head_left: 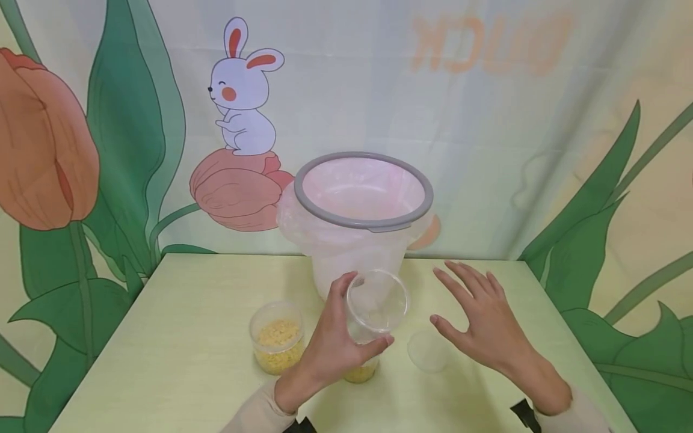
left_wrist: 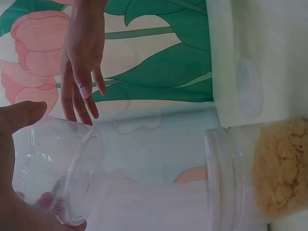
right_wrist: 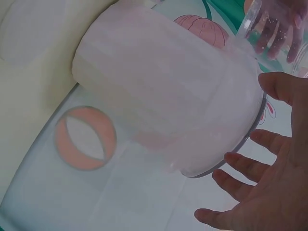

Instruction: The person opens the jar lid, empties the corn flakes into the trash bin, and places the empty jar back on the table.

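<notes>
My left hand (head_left: 337, 340) grips a clear plastic jar (head_left: 378, 304), its thumb on the near side and its fingers round the far side. No flakes fill that jar; a few small specks show on its wall in the right wrist view. Below it stands another jar (head_left: 360, 371) with yellow flakes, partly hidden by the hand; in the left wrist view a whitish lid (left_wrist: 219, 178) tops a flake-filled jar. A wider jar of yellow flakes (head_left: 278, 355) sits to the left. My right hand (head_left: 484, 325) hovers to the right with fingers spread, holding nothing.
A pale bin (head_left: 354, 252) with a pinkish bag and a grey rim (head_left: 364, 224) stands at the table's back edge. A clear round lid (head_left: 428, 350) lies on the table (head_left: 178, 337) between the hands. Behind hangs a printed curtain (head_left: 346, 90).
</notes>
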